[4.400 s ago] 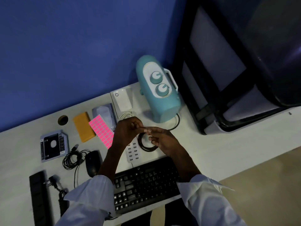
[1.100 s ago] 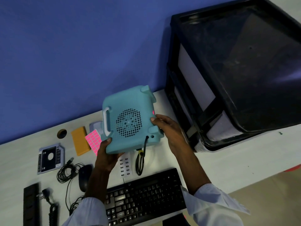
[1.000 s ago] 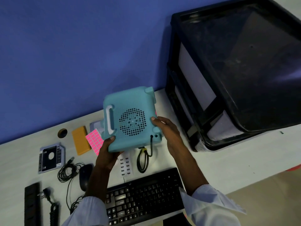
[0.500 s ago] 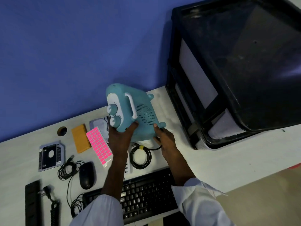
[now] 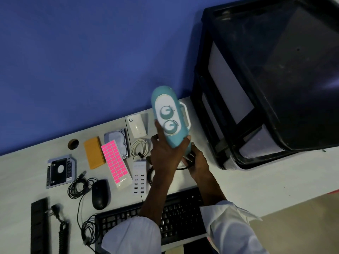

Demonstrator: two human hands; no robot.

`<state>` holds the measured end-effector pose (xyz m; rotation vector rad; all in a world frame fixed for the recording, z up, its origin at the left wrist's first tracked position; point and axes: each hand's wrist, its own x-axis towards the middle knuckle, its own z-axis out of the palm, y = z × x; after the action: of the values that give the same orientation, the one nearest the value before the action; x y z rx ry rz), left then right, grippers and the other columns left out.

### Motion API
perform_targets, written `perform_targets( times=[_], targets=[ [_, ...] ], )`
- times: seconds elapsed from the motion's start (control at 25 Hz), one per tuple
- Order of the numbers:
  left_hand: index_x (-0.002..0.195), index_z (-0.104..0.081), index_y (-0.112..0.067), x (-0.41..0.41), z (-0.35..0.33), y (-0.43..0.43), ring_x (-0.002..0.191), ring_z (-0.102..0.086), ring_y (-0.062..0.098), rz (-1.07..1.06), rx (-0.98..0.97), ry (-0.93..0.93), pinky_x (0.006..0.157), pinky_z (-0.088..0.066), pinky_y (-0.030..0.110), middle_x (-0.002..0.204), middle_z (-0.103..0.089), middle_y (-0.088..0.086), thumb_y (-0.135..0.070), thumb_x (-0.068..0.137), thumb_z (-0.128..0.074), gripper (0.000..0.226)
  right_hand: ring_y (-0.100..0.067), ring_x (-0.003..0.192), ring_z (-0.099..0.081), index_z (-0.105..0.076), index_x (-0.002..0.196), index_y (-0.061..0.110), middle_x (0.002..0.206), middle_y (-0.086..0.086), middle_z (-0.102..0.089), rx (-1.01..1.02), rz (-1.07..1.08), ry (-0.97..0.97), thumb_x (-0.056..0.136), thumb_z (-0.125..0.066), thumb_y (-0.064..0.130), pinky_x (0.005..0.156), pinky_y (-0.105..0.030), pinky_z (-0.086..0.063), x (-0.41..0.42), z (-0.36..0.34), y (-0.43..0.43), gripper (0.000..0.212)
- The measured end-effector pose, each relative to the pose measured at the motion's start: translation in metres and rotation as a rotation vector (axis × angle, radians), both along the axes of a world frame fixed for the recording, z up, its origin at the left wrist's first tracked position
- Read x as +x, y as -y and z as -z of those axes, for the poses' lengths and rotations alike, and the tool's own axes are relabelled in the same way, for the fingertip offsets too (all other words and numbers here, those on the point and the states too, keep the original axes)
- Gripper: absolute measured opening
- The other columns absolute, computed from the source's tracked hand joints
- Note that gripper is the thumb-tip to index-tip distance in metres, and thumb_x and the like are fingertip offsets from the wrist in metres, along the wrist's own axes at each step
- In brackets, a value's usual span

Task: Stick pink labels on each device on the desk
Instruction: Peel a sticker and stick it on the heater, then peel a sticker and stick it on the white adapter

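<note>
The left hand (image 5: 164,153) gripped the lower end of the teal heater (image 5: 170,116), index finger stretched up its white panel beside the two dials, while the right hand (image 5: 197,162) reached under its base, fingers curled there, though whether they clasped it could not be told. The heater stood near the back of the bench (image 5: 256,182), beside a large black machine (image 5: 275,79). The pink label sheet (image 5: 114,162) lay left of the hands, between an orange block (image 5: 94,154) and a white multi-port charger (image 5: 140,177).

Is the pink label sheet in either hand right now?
No: the pink label sheet lies on the desk while both hands grip the teal device.
</note>
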<state>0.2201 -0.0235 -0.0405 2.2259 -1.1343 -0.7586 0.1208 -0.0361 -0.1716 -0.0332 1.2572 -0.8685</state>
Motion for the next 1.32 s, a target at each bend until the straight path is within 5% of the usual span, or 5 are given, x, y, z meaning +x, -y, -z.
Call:
perform_targets(
  times=[0.16, 0.48, 0.68, 0.96, 1.32],
  targets=[
    [0.157, -0.001, -0.032, -0.013, 0.002, 0.001, 0.112, -0.061, 0.034, 0.054, 0.002, 0.077, 0.081, -0.052, 0.040, 0.141, -0.043, 0.011, -0.072, 0.075, -0.063, 0.110, -0.025, 0.104, -0.070, -0.069, 0.114, 0.010, 0.110, -0.012, -0.074, 0.024, 0.016, -0.113, 0.081, -0.073, 0.049, 0.095, -0.039, -0.056, -0.001, 0.005, -0.004, 0.051],
    [0.147, -0.034, -0.039, 0.038, 0.029, -0.033, 0.104, -0.059, 0.001, 0.073, -0.132, -0.184, 0.084, -0.052, 0.024, 0.139, -0.045, -0.016, -0.072, 0.078, -0.061, 0.082, -0.031, 0.084, -0.060, -0.050, 0.084, 0.015, 0.084, -0.004, -0.057, -0.154, 0.176, -0.949, 0.076, -0.073, 0.017, 0.079, -0.043, -0.051, 0.045, -0.003, -0.045, 0.025],
    [0.113, -0.062, -0.020, 0.141, 0.084, -0.080, 0.080, -0.069, 0.012, -0.293, -0.175, -0.142, 0.075, -0.054, 0.024, 0.116, -0.067, 0.003, -0.032, 0.081, -0.074, 0.036, -0.020, 0.069, -0.060, -0.061, 0.076, 0.015, 0.070, 0.007, -0.061, -0.549, -0.183, -0.868, 0.075, -0.061, 0.008, 0.070, -0.025, -0.047, 0.111, 0.003, -0.074, 0.007],
    [0.114, -0.047, -0.028, 0.239, 0.173, -0.110, 0.093, -0.067, 0.042, -0.465, -0.034, -0.299, 0.078, -0.056, 0.057, 0.111, -0.064, 0.016, -0.039, 0.069, -0.072, 0.053, -0.013, 0.097, -0.068, -0.060, 0.115, 0.019, 0.109, 0.004, -0.072, -0.620, -0.856, -0.718, 0.081, -0.076, 0.032, 0.087, -0.033, -0.055, 0.203, 0.024, -0.064, 0.040],
    [0.111, -0.050, 0.000, 0.249, 0.154, -0.092, 0.058, -0.063, 0.024, -0.554, -0.012, -0.626, 0.049, -0.053, 0.026, 0.093, -0.068, 0.020, 0.005, 0.085, -0.066, 0.031, -0.018, 0.100, -0.068, -0.061, 0.113, 0.022, 0.109, 0.002, -0.072, -0.548, -1.018, -0.842, 0.078, -0.073, 0.030, 0.083, -0.029, -0.051, 0.234, 0.018, -0.053, 0.038]
  ],
)
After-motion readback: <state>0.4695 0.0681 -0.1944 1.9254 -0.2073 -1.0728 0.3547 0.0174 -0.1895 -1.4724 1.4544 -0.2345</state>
